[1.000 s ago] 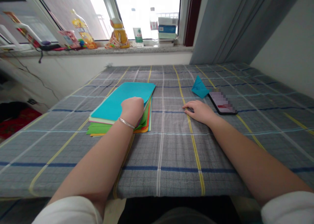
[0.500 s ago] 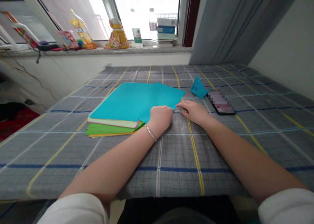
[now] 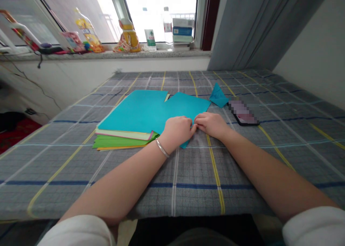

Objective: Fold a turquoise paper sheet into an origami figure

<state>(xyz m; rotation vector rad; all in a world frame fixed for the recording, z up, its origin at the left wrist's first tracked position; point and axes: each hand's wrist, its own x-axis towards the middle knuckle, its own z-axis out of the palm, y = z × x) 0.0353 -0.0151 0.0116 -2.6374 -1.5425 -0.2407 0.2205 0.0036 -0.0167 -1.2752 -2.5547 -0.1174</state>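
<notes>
A loose teal sheet is lying on the checked cloth, its left part overlapping the stack of coloured paper, its right part flat on the cloth. The near edge of the sheet is gripped by both hands: the left hand with fingers curled shut on it, the right hand just beside, fingertips pinched on the same edge. The knuckles are nearly touching.

A folded teal shape is set beyond the sheet to the right, with a phone just beside it, near the right hand. Bottles and boxes are lined along the far windowsill.

Risks judged from here: the sheet could be creased or torn if the two hands are pulled unevenly, since the grip is bunched at one spot. The stack beneath could be dragged askew by the overlapping part. The phone could be knocked by the right hand if it is swept outward.
</notes>
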